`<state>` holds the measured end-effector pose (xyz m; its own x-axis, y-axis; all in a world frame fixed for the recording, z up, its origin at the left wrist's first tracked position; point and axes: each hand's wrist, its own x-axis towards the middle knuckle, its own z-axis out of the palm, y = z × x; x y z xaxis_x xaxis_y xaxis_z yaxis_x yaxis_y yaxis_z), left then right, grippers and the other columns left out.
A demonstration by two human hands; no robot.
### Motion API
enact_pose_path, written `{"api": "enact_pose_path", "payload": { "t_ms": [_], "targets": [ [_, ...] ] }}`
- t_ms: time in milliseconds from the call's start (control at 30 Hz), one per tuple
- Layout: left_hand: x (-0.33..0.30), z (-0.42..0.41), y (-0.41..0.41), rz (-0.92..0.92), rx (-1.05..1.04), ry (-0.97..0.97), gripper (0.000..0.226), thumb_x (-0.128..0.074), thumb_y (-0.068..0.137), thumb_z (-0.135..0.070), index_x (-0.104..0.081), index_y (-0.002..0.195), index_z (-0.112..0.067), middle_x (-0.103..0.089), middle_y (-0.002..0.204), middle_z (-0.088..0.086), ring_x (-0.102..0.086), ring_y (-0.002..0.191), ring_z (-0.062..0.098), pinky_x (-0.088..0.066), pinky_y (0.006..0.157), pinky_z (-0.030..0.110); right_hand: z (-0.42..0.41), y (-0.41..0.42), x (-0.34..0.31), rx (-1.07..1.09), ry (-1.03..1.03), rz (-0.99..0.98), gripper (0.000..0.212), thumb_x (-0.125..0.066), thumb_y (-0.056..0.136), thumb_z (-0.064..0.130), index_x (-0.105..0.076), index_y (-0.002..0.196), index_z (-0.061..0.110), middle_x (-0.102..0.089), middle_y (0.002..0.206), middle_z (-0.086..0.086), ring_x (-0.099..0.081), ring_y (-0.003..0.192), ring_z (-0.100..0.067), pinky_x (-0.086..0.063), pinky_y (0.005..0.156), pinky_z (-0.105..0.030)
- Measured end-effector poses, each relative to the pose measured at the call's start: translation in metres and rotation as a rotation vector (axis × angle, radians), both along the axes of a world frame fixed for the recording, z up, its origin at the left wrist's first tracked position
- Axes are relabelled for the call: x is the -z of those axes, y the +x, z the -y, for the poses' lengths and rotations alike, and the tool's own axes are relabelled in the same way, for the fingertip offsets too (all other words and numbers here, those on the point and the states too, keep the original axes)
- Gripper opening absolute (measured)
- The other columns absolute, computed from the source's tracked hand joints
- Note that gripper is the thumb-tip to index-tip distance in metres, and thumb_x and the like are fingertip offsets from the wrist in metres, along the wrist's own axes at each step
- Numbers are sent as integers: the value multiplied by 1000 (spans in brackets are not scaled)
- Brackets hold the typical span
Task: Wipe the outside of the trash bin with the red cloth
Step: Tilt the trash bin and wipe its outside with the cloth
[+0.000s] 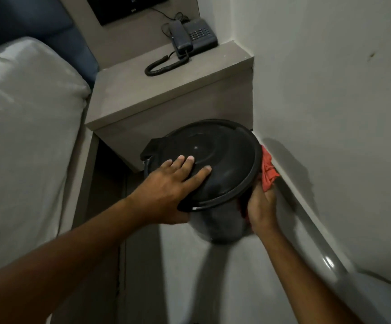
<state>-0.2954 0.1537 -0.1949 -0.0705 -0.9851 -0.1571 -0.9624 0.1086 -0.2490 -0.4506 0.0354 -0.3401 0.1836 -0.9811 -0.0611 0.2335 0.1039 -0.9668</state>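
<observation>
The trash bin (222, 220) is a round container with a dark, smooth plastic lid (215, 164) shaped as a shallow dome with a raised rim and a squared hinge block at its back edge; below the lid the body looks greyish and blurred. It stands on the pale floor (189, 277) in the corner between the wall (330, 113) and the grey matte nightstand (161, 97), its lid tilted toward the camera. The red cloth (268, 169), soft and crumpled, is wedged between the bin's right side and the wall, just under the lid rim. The left hand (166, 190) lies flat across the near part of the lid, fingers (191, 161) spread on top and thumb hooked under the rim, gripping the lid. The right hand (261, 206) reaches along the bin's right side, palm pressed toward the body, its fingers closed on the cloth's lower end. A black corded telephone (189, 38) with a coiled cable sits on the nightstand's surface. A white-sheeted bed (26, 113) fills the left side.
</observation>
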Motion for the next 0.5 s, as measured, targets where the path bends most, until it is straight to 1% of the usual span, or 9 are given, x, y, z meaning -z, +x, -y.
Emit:
{"api": "enact_pose_path", "payload": {
  "t_ms": [33, 100, 167, 233, 300, 367, 433, 467, 500],
  "targets": [
    [-12, 5, 4, -59, -34, -69, 102, -64, 67, -57, -20, 152, -21, -36, 152, 22, -39, 137, 38, -41, 106, 51, -1, 2, -6, 6, -46, -33, 36, -47, 104, 28, -54, 139, 35, -59, 134, 20, -54, 133, -12, -39, 118, -39],
    [-35, 20, 13, -177, -135, -190, 98, -57, 64, -64, -31, 148, -21, -53, 143, 13, -57, 122, 30, -51, 95, 44, -3, 6, -26, 2, -293, -162, 35, -46, 101, 33, -53, 131, 50, -56, 127, 29, -53, 127, 0, -42, 115, -39],
    [-45, 34, 20, -277, -225, -293, 94, -48, 63, -64, -40, 145, -18, -67, 127, 10, -67, 105, 27, -52, 89, 40, -2, 17, -34, -25, -625, -294, 41, -45, 101, 34, -53, 141, 41, -51, 145, 19, -49, 138, -15, -37, 117, -52],
    [-41, 43, 19, -356, -258, -346, 85, -48, 69, -56, -46, 141, -13, -70, 120, 13, -68, 103, 28, -51, 90, 40, 5, 35, -39, -48, -771, -376, 53, -45, 101, 35, -44, 152, 22, -49, 156, -2, -46, 142, -35, -33, 116, -63],
    [-33, 48, 22, -415, -267, -381, 76, -54, 73, -46, -48, 140, -10, -68, 123, 14, -66, 106, 28, -51, 91, 41, 9, 48, -32, -67, -817, -503, 63, -46, 101, 38, -27, 159, 25, -43, 160, -12, -39, 146, -40, -28, 119, -61],
    [-28, 49, 33, -460, -302, -414, 73, -56, 72, -43, -51, 138, -12, -70, 121, 13, -66, 108, 27, -51, 93, 41, 5, 28, 0, -167, -1065, -693, 75, -49, 99, 41, -11, 163, 32, -29, 166, -14, -27, 151, -44, -26, 118, -64],
    [-28, 47, 49, -486, -365, -422, 72, -56, 72, -43, -52, 137, -14, -72, 115, 15, -65, 108, 27, -50, 94, 40, -1, -22, 48, -353, -1391, -872, 89, -60, 91, 36, -7, 163, 36, -24, 167, -18, -20, 152, -51, -28, 112, -73],
    [-27, 46, 54, -486, -379, -422, 71, -55, 72, -43, -52, 137, -14, -73, 111, 16, -66, 106, 27, -50, 93, 39, -1, -48, 64, -423, -1461, -942, 96, -65, 87, 33, -5, 162, 37, -23, 167, -18, -18, 151, -52, -30, 110, -75],
    [-25, 46, 56, -476, -383, -427, 71, -55, 72, -45, -52, 137, -14, -74, 106, 17, -66, 102, 28, -51, 91, 38, 3, -59, 69, -446, -1436, -979, 98, -65, 88, 35, -1, 162, 38, -23, 167, -18, -18, 151, -50, -33, 109, -74]
  ]
}}
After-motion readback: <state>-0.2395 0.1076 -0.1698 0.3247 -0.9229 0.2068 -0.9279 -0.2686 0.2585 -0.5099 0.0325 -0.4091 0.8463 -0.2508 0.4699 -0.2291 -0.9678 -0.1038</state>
